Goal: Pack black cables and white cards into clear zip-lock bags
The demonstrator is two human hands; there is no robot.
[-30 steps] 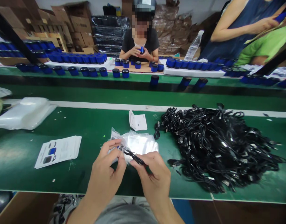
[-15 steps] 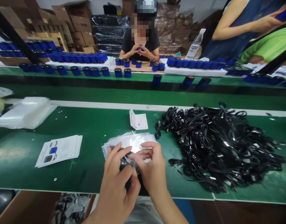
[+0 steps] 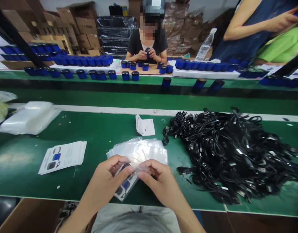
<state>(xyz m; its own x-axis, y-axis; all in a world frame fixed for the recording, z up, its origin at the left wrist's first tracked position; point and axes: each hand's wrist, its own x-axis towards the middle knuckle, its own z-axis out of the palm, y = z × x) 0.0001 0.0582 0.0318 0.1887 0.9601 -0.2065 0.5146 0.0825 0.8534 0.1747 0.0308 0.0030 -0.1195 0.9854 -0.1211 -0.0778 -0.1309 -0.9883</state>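
Both hands are at a clear plastic bag (image 3: 126, 187) with a printed leaflet inside, low over the front of the green table. My left hand (image 3: 110, 176) pinches the bag's left side, thumb on top; a dark item, partly covered by the thumb, shows there. My right hand (image 3: 157, 178) pinches the bag's upper right end between thumb and fingers. Just beyond the hands lies a fanned stack of clear plastic bags (image 3: 149, 150). A large heap of black USB cables (image 3: 224, 155) spreads to the right.
Printed leaflets (image 3: 63, 157) are stacked at left, and a folded white leaflet (image 3: 146, 125) stands behind the bags. White plastic packaging (image 3: 29, 118) lies at far left. Across the table, a co-worker (image 3: 147, 42) holds a blue item behind rows of blue jar-like items (image 3: 82, 61).
My hands have drawn lower and turned the bag, so its printed leaflet now faces up. Both hands still grip it. The co-worker opposite has lowered the hands slightly, showing a blue item.
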